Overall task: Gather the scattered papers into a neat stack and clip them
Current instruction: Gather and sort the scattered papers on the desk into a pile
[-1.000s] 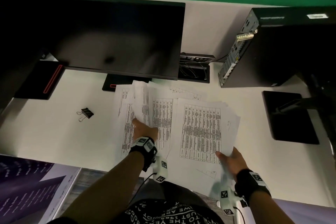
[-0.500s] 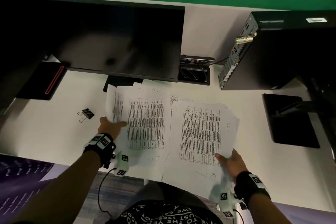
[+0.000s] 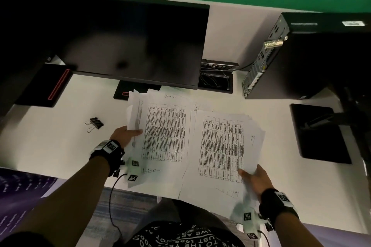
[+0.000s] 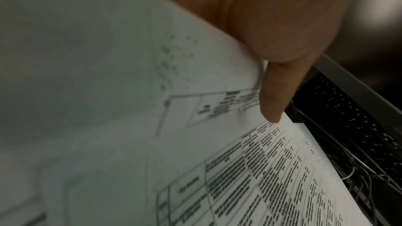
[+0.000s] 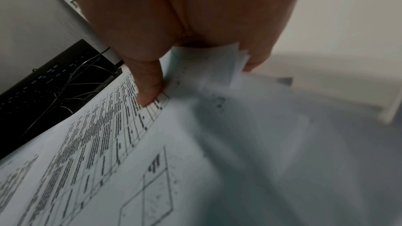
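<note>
Two bunches of printed sheets lie side by side on the white desk (image 3: 50, 142). My left hand (image 3: 125, 133) pinches the left bunch of papers (image 3: 164, 132) at its left edge, thumb on top (image 4: 274, 95), the edge lifted. My right hand (image 3: 254, 178) grips the right bunch of papers (image 3: 222, 146) at its lower right corner, thumb on top (image 5: 150, 85), fingers under several sheets (image 5: 217, 68). A black binder clip (image 3: 96, 123) lies on the desk to the left of the papers, apart from both hands.
A large dark monitor (image 3: 112, 42) stands behind the papers, its base (image 3: 136, 91) touching their far edge. A cable box (image 3: 215, 78) and a black computer tower (image 3: 301, 56) are at the back right. A black pad (image 3: 319, 132) lies right. The desk's front edge is near my body.
My left hand moved from the middle of the papers to their left edge and lifted that edge, gathering the left sheets into one bunch. My right hand kept its grip at the lower right.
</note>
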A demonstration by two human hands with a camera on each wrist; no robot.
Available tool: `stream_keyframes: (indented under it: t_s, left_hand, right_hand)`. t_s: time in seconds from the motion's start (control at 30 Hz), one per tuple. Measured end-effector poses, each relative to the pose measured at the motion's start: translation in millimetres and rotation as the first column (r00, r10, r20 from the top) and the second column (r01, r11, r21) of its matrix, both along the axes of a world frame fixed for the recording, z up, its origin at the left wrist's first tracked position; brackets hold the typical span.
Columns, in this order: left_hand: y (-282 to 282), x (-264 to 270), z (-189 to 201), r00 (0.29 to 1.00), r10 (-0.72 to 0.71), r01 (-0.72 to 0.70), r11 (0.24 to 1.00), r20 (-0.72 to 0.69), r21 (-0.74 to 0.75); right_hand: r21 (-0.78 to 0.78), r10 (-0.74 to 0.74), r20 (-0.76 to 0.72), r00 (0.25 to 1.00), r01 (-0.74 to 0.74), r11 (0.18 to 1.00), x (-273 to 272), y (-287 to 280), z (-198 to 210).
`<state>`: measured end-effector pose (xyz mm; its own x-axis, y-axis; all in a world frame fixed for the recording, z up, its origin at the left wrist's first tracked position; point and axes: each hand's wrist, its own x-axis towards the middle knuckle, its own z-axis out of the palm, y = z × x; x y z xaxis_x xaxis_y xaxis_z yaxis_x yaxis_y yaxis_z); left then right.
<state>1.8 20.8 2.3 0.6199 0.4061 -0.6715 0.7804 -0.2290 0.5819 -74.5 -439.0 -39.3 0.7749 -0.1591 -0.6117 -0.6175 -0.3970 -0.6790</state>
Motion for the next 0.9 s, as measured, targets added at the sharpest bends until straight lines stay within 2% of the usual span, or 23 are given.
stream_keyframes:
  t_s: [0.17, 0.27, 0.37, 0.43, 0.53, 0.6, 0.7, 0.8, 0.9]
  left_hand:
    - [-32.8, 8.4, 12.6, 0.988, -0.147, 0.155, 0.969, -0.056, 0.194]
    - [-47.2, 5.9, 30.4, 0.961, -0.275, 0.266, 0.878, -0.036, 0.398]
    - [-37.3, 0.1, 56.2, 0.928, -0.373, 0.315, 0.774, -0.008, 0.55]
    - [-21.9, -3.4, 81.4, 0.919, -0.394, 0.307, 0.736, 0.012, 0.603]
    - [6.4, -6.1, 122.8, 0.936, -0.332, 0.187, 0.755, 0.12, 0.629]
    - [23.2, -8.6, 150.3, 0.938, -0.262, 0.101, 0.833, 0.226, 0.545]
    - [31.6, -10.5, 172.4, 0.905, -0.161, 0.082, 0.975, 0.395, 0.208]
    - [6.5, -10.9, 151.4, 0.908, -0.083, 0.107, 0.994, 0.412, -0.036]
    - [-41.3, -15.5, 98.8, 0.954, -0.062, 0.127, 0.97, 0.292, -0.207]
  right_hand:
    - [-0.013, -0.014, 0.001, 1.0, 0.014, 1.0, 1.3, 1.2, 0.8]
    - [-0.009, -0.011, -0.001, 1.0, 0.011, 1.0, 0.9, 1.5, 0.1]
    - [0.013, -0.029, -0.008, 1.0, 0.03, 0.999, 1.1, 0.0, -4.4]
    - [0.03, -0.027, -0.011, 1.0, 0.028, 0.999, 0.7, -1.0, -5.4]
    - [0.058, -0.04, -0.011, 0.999, 0.041, 0.997, 0.0, -1.6, -2.3]
    - [0.061, -0.038, -0.02, 0.999, 0.039, 0.997, -0.2, -1.1, -0.1]
    - [0.086, -0.064, -0.034, 0.997, 0.066, 0.994, 1.0, -0.9, -1.8]
    - [0.088, -0.095, -0.032, 0.995, 0.097, 0.991, 0.0, -1.7, -5.0]
    - [0.113, -0.147, -0.063, 0.987, 0.153, 0.982, -1.1, 2.0, -1.4]
